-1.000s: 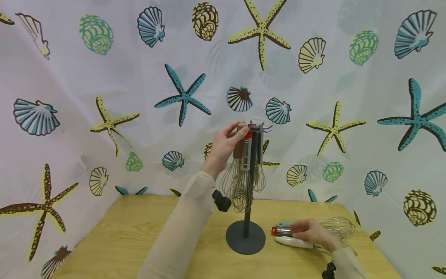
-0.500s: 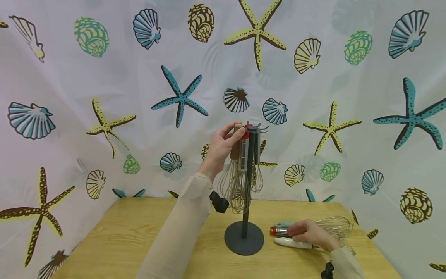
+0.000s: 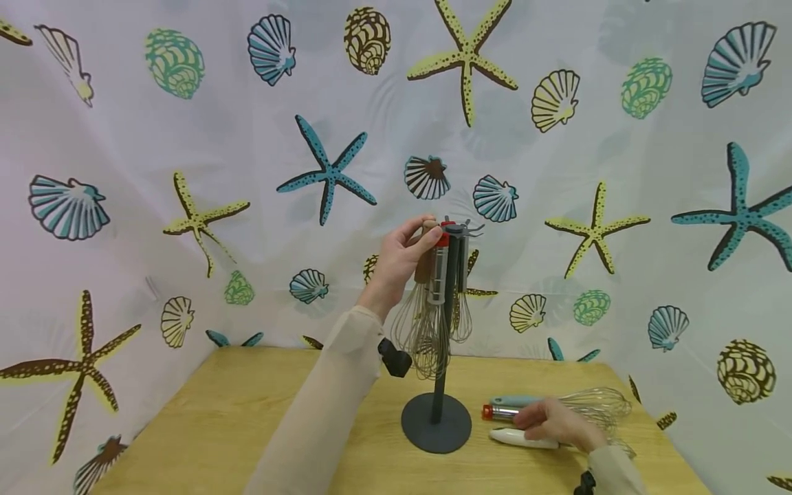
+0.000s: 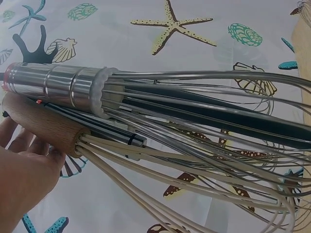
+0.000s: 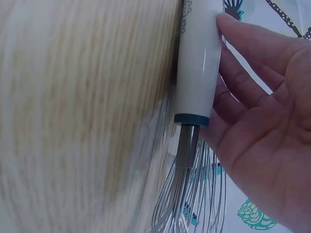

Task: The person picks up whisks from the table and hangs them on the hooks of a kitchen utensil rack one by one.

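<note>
My left hand [image 3: 399,258] holds a wooden-handled whisk [image 4: 46,124] at the top of a dark stand [image 3: 436,423]. In the left wrist view, its fingers lie behind the wooden handle. A silver-handled whisk with a red end [image 3: 438,275] hangs right beside it, and more whisks hang behind. My right hand [image 3: 559,423] is low over the table at the right, gripping a white-handled whisk [image 5: 199,63]. Its thumb touches one side of the handle and the other fingers reach behind it. Part of that handle is hidden by the hand in the head view.
Beyond the right hand lie another silver whisk with a red end [image 3: 495,412] and a pale blue-handled whisk [image 3: 513,399]. Grey hooks [image 3: 470,229] fan out from the stand's top. A patterned curtain [image 3: 260,137] surrounds the wooden table [image 3: 247,405].
My right hand has come slightly nearer to me, onto the white handle, which has shifted a little. More of the blue handle shows. The left hand stays at the wooden handle.
</note>
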A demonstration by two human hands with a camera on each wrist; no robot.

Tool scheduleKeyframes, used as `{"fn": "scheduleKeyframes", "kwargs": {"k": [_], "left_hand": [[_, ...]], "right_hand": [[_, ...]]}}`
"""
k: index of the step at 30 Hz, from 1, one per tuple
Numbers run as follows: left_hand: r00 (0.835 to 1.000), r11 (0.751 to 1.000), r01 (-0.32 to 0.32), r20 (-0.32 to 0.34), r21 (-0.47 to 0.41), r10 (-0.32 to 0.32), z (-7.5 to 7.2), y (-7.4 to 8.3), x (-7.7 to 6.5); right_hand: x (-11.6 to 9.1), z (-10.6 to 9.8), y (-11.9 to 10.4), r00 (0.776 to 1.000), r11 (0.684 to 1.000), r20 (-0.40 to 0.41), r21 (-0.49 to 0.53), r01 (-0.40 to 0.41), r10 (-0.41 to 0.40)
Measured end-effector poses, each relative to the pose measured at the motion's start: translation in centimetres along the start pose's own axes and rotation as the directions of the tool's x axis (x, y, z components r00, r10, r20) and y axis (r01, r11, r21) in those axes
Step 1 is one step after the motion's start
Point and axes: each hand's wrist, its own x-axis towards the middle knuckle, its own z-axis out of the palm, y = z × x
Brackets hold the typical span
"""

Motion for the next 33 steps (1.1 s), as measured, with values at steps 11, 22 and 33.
{"fn": "scheduleKeyframes", "kwargs": {"k": [11, 22, 33], "left_hand": [[1.0, 1.0, 0.003, 0.015, -0.006, -0.003, 0.25, -0.38, 0.11], [1.0, 1.0, -0.007, 0.002, 0.001, 0.007, 0.21, -0.24, 0.11], [1.0, 1.0, -0.015, 0.0, 0.008, 0.015, -0.08, -0.11, 0.0]], "right_hand": [[-0.55, 0.54, -0.23, 0.998, 0.997, -0.021, -0.056, -0.06, 0.059], [-0.62, 0.31, -0.62, 0.998, 0.997, 0.005, -0.042, -0.059, 0.059], [-0.29, 0.31, -0.45, 0.996, 0.996, 0.039, 0.001, -0.084, 0.084]]}}
